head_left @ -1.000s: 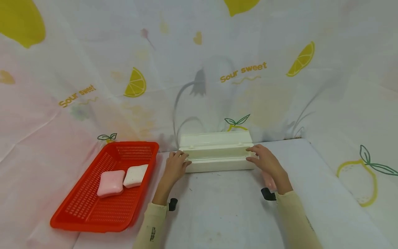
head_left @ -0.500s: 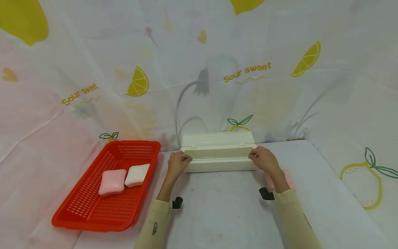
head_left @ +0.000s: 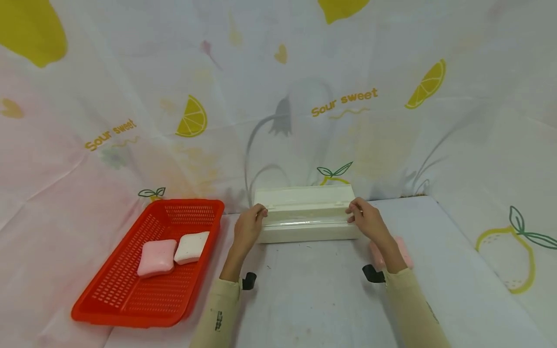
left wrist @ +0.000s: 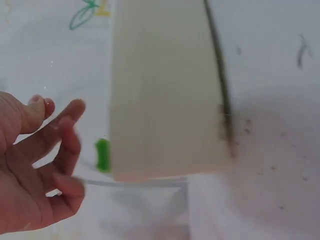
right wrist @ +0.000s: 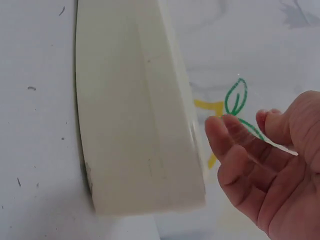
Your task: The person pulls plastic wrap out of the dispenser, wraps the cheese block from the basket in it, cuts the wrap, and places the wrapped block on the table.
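A long cream cling film dispenser [head_left: 309,234] stands near the back wall, its lid [head_left: 304,194] tipped back. Clear cling film [head_left: 304,217] stretches between my two hands over the opening, with a glossy streak along it. My left hand [head_left: 249,224] pinches the film at the left end with thumb and fingertips; in the left wrist view the film is barely visible. At the right end my right hand [head_left: 370,220] pinches the other corner. The right wrist view shows a bright film edge crossing that hand [right wrist: 270,175]. A small green part [left wrist: 102,156] shows at the dispenser's left end.
To the left sits a red plastic basket [head_left: 174,309] with a pink soap bar [head_left: 156,257] and a white one [head_left: 191,247] inside. Another pink bar [head_left: 403,251] lies on the white table [head_left: 304,299], partly behind my right wrist. A printed cloth [head_left: 243,63] hangs behind.
Both hands came down to the dispenser's opening from a looser pose, took hold of the film at its two ends, and have lifted it slightly. The basket and soap bars have stayed put.
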Available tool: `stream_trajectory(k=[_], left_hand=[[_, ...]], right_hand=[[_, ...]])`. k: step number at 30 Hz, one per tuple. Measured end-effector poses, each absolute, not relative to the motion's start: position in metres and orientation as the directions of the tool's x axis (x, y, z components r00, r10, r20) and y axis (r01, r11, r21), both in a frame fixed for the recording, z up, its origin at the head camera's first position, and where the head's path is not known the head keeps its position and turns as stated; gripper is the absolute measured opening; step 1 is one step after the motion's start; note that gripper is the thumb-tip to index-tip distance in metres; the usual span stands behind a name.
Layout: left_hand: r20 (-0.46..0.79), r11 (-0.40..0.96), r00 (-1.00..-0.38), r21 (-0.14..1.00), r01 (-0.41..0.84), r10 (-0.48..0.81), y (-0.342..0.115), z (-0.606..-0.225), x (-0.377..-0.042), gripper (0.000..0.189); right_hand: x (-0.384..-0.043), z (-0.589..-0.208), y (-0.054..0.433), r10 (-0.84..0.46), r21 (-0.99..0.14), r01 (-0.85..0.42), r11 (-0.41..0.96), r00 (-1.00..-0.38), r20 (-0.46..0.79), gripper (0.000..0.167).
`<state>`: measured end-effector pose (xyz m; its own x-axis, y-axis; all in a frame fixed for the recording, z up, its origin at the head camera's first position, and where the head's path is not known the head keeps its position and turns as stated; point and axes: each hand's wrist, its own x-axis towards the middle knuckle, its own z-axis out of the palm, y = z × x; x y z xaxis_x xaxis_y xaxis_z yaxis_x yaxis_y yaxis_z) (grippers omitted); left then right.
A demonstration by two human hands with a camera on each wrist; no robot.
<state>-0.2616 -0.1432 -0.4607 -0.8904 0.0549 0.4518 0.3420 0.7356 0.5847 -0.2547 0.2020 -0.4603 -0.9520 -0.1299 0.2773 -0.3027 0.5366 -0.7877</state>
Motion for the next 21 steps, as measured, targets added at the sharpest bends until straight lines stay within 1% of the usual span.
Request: stream_trajectory(k=[4,8,19,21], left_hand=[[0.376,0.667,-0.918,0.653,0.357,0.123,-0.139,-0.449,-0.254,0.016],[0.362,0.615,-0.922,0.699,0.365,0.136,-0.138,-0.439,-0.248,0.013],[0.426,0.647,-0.898,0.654,0.392,0.113,-0.140,-0.402,-0.240,0.010],[0.459,0.636,-0.881,0.647,0.420,0.116,-0.139,-0.393,-0.236,0.009]], right_hand=[[-0.251,-0.455,0.200,-0.113,-0.838,-0.301,0.454,-0.953,0.281,0.019],[-0.245,-0.445,0.198,-0.099,-0.856,-0.304,0.418,-0.952,0.290,0.020],[-0.231,-0.410,0.199,-0.097,-0.858,-0.349,0.376,-0.936,0.338,0.025],[-0.228,-0.403,0.200,-0.096,-0.857,-0.371,0.357,-0.927,0.361,0.025]])
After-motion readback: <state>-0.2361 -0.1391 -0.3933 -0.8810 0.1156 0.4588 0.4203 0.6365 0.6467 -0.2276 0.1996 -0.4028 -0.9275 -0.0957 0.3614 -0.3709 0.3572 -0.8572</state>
